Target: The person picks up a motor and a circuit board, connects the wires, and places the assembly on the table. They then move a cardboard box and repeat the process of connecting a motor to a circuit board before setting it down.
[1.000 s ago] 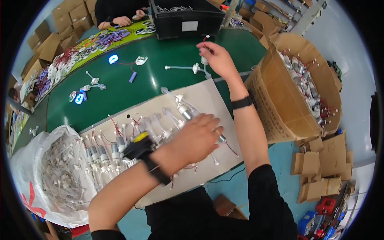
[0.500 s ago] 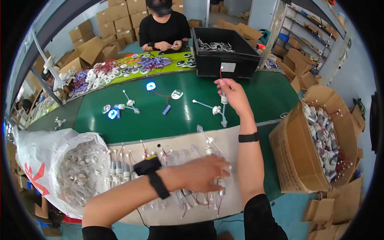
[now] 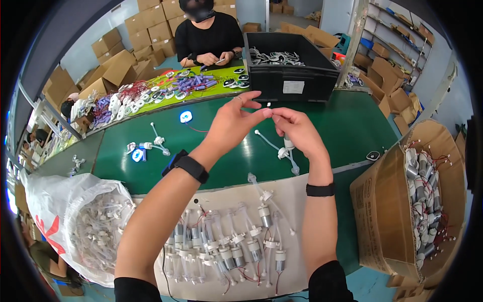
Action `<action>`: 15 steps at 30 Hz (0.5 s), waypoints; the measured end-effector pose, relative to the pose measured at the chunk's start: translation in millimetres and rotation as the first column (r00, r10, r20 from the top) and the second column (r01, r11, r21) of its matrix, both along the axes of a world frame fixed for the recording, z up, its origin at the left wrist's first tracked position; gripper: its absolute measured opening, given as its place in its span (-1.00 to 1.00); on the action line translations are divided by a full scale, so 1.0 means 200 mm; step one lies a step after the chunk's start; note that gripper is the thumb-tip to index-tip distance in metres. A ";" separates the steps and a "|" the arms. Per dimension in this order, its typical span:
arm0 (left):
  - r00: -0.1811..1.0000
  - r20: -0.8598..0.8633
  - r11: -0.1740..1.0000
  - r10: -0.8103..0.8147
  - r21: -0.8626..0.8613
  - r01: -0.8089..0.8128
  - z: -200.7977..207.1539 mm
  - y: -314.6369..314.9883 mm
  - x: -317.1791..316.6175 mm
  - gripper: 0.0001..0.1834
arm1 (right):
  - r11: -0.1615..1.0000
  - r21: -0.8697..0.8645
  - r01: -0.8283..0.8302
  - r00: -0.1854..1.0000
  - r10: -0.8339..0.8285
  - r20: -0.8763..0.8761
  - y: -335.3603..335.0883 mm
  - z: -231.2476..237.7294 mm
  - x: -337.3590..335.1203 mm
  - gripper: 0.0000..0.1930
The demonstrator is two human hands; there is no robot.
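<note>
My right hand (image 3: 302, 135) is closed around a small motor pump (image 3: 288, 142) with a white fitting and clear tubes, held above the green tabletop. One thin tube (image 3: 271, 141) with a white tip sticks out to the left, and another end points down. My left hand (image 3: 232, 126) reaches across to meet it, thumb tip against the right fingertips. A small white wire plug (image 3: 268, 104) shows right at that meeting point; the grip on it is partly hidden. Left of my left hand, a round disc lit blue (image 3: 186, 117) lies on the table, its red wire running behind my wrist.
Rows of pumps with tubes (image 3: 236, 254) lie on the beige mat (image 3: 309, 282). A white sack of clear parts (image 3: 60, 201) stands left, a carton of pumps (image 3: 382, 201) right. A black bin (image 3: 312, 75) is at the back, near a co-worker (image 3: 209, 40) and a parts-covered table.
My left hand has gone from the pumps on the mat up to my right hand. The round white board and purple cylinder near the blue light are no longer visible. The view has shifted slightly.
</note>
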State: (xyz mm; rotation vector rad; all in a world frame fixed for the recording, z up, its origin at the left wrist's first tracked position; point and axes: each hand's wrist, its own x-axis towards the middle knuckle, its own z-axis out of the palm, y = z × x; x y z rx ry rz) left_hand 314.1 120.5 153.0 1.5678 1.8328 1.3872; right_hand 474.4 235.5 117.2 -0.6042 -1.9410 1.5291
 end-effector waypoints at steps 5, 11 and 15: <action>0.969 0.247 1.000 -0.022 0.005 0.021 -0.11 0.09 -0.03 -0.65 | 0.999 -0.026 -0.038 0.998 0.040 0.049 -0.02 -0.01 -0.01 -0.80; 0.878 0.478 0.993 0.031 -0.113 0.026 0.00 0.08 -0.04 -0.79 | 0.986 -0.166 -0.019 0.974 -0.019 -0.225 -0.06 -0.05 -0.12 -0.91; 0.923 0.384 0.989 0.029 -0.146 0.030 0.04 0.07 -0.08 -0.77 | 0.992 -0.066 0.110 0.952 -0.124 -0.280 -0.07 -0.05 -0.15 -0.85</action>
